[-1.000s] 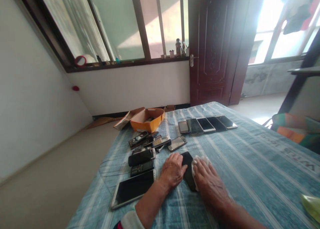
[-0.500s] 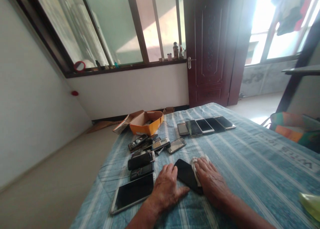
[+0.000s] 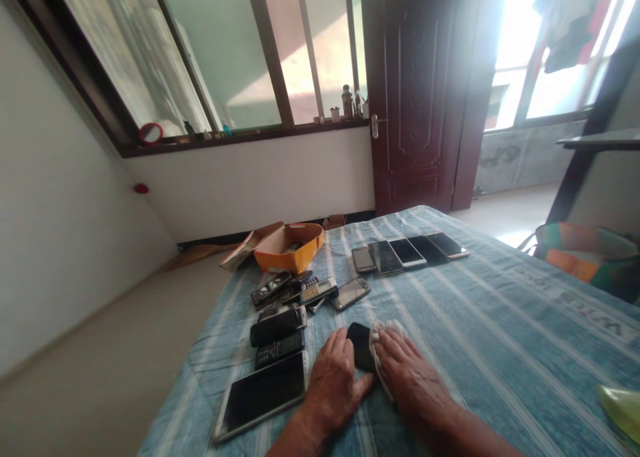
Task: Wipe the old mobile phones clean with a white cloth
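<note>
A black smartphone [image 3: 359, 346] lies on the striped blue bedcover, screen up, between my two hands. My left hand [image 3: 334, 377] grips its left edge, fingertips at the upper corner and thumb near the lower end. Under the fingers of my right hand [image 3: 411, 376], a crumpled white cloth [image 3: 381, 332] is pressed flat on the phone's right side. The hand and cloth cover the phone's lower right part. Just left of my left hand lies a white-framed tablet [image 3: 263, 394].
Several old keypad phones [image 3: 280, 348] are heaped beyond the tablet, before an open orange box [image 3: 287, 254]. A grey phone [image 3: 351, 294] lies alone mid-bed. Farther back, several smartphones [image 3: 407, 252] form a row. Something yellow-green [image 3: 623, 410] sits at the right edge.
My right hand and the cloth have slid left across the phone, covering more of it. My left hand still steadies the phone's left side. The view has shifted slightly.
</note>
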### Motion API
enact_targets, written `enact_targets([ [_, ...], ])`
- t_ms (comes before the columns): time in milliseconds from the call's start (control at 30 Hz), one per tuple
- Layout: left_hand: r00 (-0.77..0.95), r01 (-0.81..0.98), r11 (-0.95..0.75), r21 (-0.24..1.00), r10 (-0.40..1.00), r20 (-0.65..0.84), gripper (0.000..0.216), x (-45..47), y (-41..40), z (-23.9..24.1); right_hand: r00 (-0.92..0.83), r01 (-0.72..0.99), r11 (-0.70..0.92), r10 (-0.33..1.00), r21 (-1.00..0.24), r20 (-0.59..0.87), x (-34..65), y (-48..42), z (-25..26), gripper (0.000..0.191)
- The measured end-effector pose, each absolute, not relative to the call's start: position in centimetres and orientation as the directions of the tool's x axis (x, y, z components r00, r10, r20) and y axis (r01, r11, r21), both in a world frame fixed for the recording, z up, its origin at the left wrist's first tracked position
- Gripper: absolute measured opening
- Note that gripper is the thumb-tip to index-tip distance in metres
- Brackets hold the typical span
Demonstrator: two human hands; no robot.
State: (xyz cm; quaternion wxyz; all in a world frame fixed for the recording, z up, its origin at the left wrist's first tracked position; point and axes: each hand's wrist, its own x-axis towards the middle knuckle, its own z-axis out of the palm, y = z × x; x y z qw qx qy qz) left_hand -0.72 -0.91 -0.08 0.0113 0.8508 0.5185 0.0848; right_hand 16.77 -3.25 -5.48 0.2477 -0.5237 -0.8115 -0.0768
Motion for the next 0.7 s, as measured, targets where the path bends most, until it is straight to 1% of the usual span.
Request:
enact_targets([
  [100,0.46,0.874,-0.476,0.098,0.875,0.15,0.047,-0.6,-0.6,-0.2,-0.295,0.909,0.385,0.864,-0.159,0.407,17.7,-2.8,-4.8,0.047],
  [167,0.46,0.875,-0.474,0.097,0.877,0.138,0.047,-0.6,-0.5,0.0,-0.253,0.929,0.333,0.889,-0.16,0.381,17.8,-2.9,-4.9,0.045],
  [233,0.457,0.878,-0.467,0.102,0.883,0.112,0.048,-0.4,-0.5,0.4,-0.235,0.94,0.313,0.88,-0.133,0.412,17.5,-3.3,-5.6,0.047],
  [333,0.452,0.883,-0.459,0.097,0.888,0.083,0.048,-0.3,-0.6,0.8,-0.269,0.935,0.349,0.821,-0.07,0.504,16.7,-4.1,-6.8,0.054],
  [400,0.451,0.885,-0.458,0.08,0.888,0.087,0.046,-0.2,-0.8,0.8,-0.291,0.927,0.371,0.804,-0.056,0.519,16.3,-4.3,-7.2,0.056],
  [567,0.437,0.896,-0.444,0.033,0.891,0.122,0.027,0.5,-1.1,0.9,-0.276,0.921,0.366,0.855,-0.134,0.44,16.4,-2.5,-5.7,0.046],
  [700,0.433,0.897,-0.441,0.031,0.891,0.137,0.02,0.7,-1.2,1.4,-0.238,0.923,0.335,0.885,-0.191,0.401,16.3,-0.6,-4.1,0.042],
])
